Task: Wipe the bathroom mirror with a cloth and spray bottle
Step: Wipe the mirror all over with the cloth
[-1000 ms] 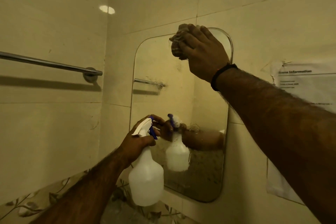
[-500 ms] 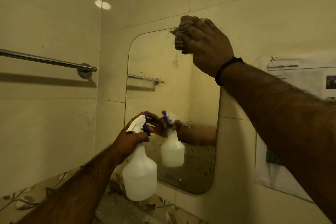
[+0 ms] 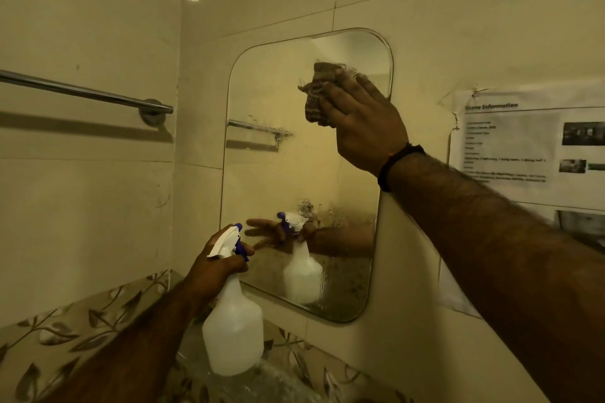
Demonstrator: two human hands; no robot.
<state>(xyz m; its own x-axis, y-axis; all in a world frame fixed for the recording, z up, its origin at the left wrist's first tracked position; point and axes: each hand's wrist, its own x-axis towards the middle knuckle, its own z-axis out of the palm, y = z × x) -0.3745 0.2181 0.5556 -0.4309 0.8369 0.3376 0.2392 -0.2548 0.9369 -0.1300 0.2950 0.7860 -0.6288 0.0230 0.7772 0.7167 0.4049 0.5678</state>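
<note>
A rounded-corner mirror (image 3: 281, 173) hangs on the tiled wall, with droplets and streaks across its middle and lower part. My right hand (image 3: 363, 121) presses a dark checked cloth (image 3: 317, 91) flat against the glass near the mirror's upper right. My left hand (image 3: 216, 267) grips the neck of a white spray bottle (image 3: 234, 334) with a white and blue trigger head, held in front of the mirror's lower left corner. The bottle and hand are reflected in the glass.
A chrome towel bar (image 3: 82, 91) runs along the left wall at mirror height. A printed paper sheet (image 3: 523, 154) is taped to the wall right of the mirror. Leaf-patterned tiles (image 3: 82, 330) border the wall below.
My right hand with the cloth has slid down from the mirror's top edge onto the glass. The left hand with the bottle stays about where it was.
</note>
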